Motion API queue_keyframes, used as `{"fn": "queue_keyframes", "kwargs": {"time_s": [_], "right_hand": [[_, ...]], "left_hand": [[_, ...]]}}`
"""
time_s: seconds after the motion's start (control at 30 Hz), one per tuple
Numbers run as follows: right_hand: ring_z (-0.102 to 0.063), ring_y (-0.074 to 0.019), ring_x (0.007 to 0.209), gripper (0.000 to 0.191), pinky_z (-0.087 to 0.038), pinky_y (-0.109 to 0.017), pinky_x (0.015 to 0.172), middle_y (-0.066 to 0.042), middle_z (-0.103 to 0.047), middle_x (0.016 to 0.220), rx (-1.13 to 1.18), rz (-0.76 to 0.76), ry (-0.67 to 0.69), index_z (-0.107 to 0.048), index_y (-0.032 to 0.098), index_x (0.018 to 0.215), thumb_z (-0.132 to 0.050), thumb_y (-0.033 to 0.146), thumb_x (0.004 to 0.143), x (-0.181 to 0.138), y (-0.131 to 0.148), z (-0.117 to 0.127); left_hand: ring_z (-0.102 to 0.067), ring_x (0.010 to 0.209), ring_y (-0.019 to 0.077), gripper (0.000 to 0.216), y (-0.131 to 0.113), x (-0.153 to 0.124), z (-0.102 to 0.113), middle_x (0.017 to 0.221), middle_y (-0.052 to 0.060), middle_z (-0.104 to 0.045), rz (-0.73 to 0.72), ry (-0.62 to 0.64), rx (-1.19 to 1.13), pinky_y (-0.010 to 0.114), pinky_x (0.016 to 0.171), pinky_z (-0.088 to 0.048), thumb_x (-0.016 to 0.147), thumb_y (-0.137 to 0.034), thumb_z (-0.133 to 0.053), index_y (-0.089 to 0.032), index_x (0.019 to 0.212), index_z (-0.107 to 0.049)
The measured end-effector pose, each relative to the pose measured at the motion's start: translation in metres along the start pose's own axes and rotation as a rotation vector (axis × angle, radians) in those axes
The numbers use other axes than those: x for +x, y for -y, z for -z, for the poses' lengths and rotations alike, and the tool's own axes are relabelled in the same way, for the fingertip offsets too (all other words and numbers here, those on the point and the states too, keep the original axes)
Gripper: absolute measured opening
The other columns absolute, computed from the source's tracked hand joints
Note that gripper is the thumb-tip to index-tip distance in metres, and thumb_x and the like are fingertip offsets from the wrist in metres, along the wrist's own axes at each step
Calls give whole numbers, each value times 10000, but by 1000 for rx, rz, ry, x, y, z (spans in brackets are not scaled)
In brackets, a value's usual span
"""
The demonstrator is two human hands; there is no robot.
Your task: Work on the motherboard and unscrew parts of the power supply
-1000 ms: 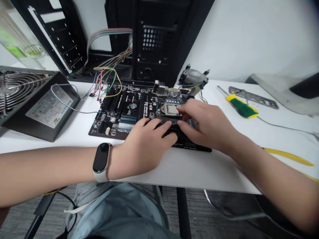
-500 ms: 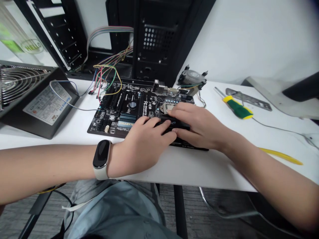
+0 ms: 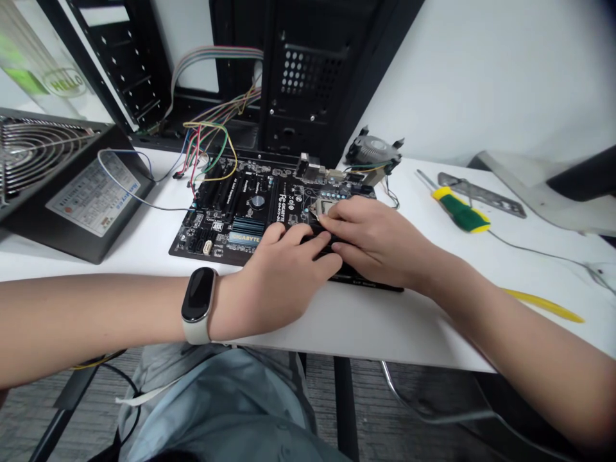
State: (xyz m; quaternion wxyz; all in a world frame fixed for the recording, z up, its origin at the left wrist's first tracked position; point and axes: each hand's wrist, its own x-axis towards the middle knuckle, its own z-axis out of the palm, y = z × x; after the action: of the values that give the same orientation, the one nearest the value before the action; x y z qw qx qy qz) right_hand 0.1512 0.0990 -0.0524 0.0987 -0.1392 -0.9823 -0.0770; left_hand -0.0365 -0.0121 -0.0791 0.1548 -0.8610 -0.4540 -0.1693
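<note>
A black Gigabyte motherboard [image 3: 257, 204] lies flat on the white table. My left hand [image 3: 282, 279], with a band on its wrist, bends over the board's near edge. Its thumb and index finger come together at a dark strip that is mostly hidden by the hands. My right hand [image 3: 378, 240] reaches in from the right, fingers curled over the same dark part, just below the metal-topped processor socket [image 3: 325, 207]. What lies between the fingertips of either hand is covered. The hands are very close together, near the board's right half.
A power supply [image 3: 91, 199] stands left of the board, and an open black computer case [image 3: 308, 128] behind it with loose coloured wires [image 3: 212, 141]. A cooler fan [image 3: 375, 151], a green-yellow screwdriver [image 3: 462, 210], a metal plate [image 3: 486, 194] and a yellow tool [image 3: 546, 305] lie to the right.
My right fingertips have shifted slightly left and curled inward beside the processor socket. My left hand stays almost in place, and the board has not visibly moved.
</note>
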Motion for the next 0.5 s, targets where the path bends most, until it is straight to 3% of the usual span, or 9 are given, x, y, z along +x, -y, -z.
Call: {"fn": "queue_keyframes", "kwargs": {"time_s": [0.27, 0.5], "right_hand": [[-409, -169, 725, 338, -335, -315, 676, -84, -538, 825, 18, 29, 19, -682, 76, 995, -385, 232, 955, 6, 1, 1], [-457, -174, 768, 318, -372, -315, 712, -85, -547, 842, 63, 88, 78, -695, 86, 973, -404, 209, 930, 10, -6, 4]], "left_hand": [[-576, 973, 251, 263, 1, 2, 3, 1189, -2, -708, 0, 28, -10, 382, 768, -299, 947, -166, -411, -220, 1064, -640], [-566, 975, 242, 301, 1, 2, 3, 1249, -3, -693, 15, 56, -28, 369, 743, -290, 956, -172, -388, -227, 1109, -641]]}}
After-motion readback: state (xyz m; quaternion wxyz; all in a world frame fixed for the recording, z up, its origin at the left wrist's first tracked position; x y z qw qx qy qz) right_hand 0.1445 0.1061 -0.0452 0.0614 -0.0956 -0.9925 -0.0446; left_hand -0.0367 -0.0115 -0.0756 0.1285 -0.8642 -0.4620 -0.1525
